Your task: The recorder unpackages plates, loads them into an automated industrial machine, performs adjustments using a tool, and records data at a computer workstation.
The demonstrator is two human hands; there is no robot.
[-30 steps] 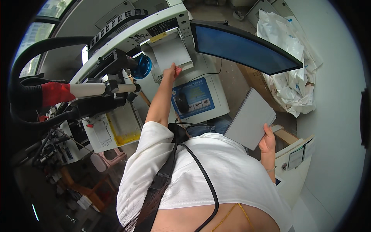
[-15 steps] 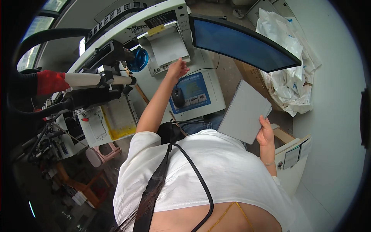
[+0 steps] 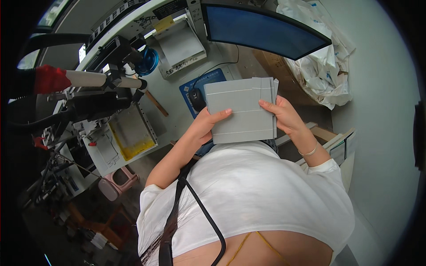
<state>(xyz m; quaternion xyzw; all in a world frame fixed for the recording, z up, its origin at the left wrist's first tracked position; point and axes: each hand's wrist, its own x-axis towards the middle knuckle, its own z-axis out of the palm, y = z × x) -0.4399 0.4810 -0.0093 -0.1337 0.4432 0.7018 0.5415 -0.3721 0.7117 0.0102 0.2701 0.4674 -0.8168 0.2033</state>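
The person holds a stack of thin grey sheets (image 3: 242, 111) flat in front of the chest, above the near edge of the desk (image 3: 175, 95). The left hand (image 3: 205, 126) grips the stack's left edge, thumb laid across the top sheet and the other fingers hidden underneath; the right hand (image 3: 284, 116) holds the right edge the same way, so both hands are clamped on the stack. The sheets are fanned slightly at the right edge, not squared up, and that looks like the weak point: if either grip loosens, the loose top sheets could slide off toward the desk or the floor, and thin panels like these would probably chip or crack on landing. Pressing the thumbs down too hard on the middle might also bend or snap them. Just beyond the stack lie a black mouse (image 3: 196, 99) on a blue mat (image 3: 195, 86), so there is little bare surface there to set the sheets down. Farther beyond the stack a curved dark monitor (image 3: 262, 29) overhangs the desk, and a white tray (image 3: 179, 44) sits to its left. Left of the stack stands a machine with a red-and-white handle (image 3: 75, 79) and a yellow-bottomed tray (image 3: 131, 135); a crumpled white plastic bag (image 3: 321, 66) lies to the right.
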